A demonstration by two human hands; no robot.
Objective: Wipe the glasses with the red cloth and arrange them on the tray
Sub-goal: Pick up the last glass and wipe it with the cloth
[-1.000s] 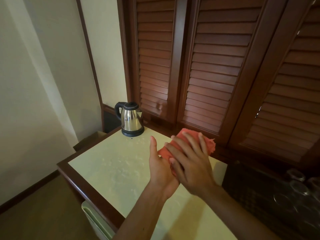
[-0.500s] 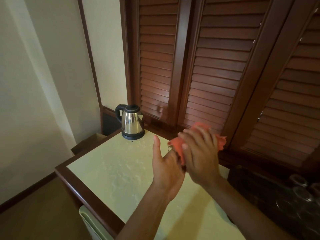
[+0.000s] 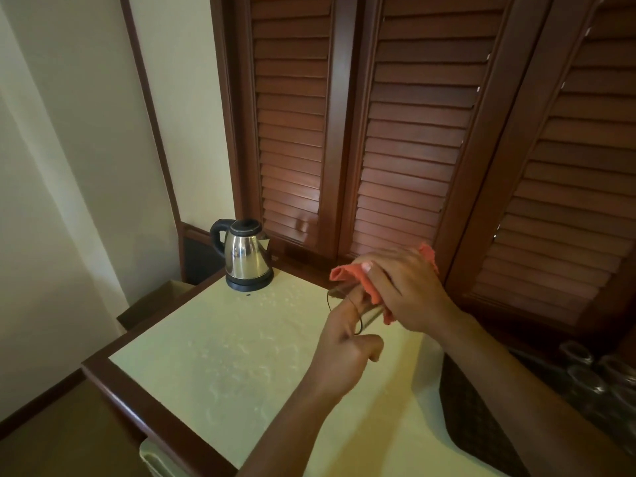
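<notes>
Two hands meet above the tabletop [image 3: 241,356], just right of the kettle [image 3: 245,256]. The left hand [image 3: 344,349] has its grip curled round a clear drinking glass [image 3: 358,313], fingers wrapped on the far side and the thumb bent in near the rim, presumably to steady it for wiping. The right hand [image 3: 406,294] clamps the red cloth [image 3: 358,280] against the glass, fingers curled over the fabric; cloth ends stick out past the fingertips toward the kettle and behind the knuckles. The glass lies tilted between both grips, mostly hidden, only its rim and a sliver of wall showing. Farther from the kettle, at the right edge, several more glasses [image 3: 585,380] stand on a dark woven tray [image 3: 481,425], well apart from the hands. Wiping seems under way; placing this glass on the tray looks not yet done.
</notes>
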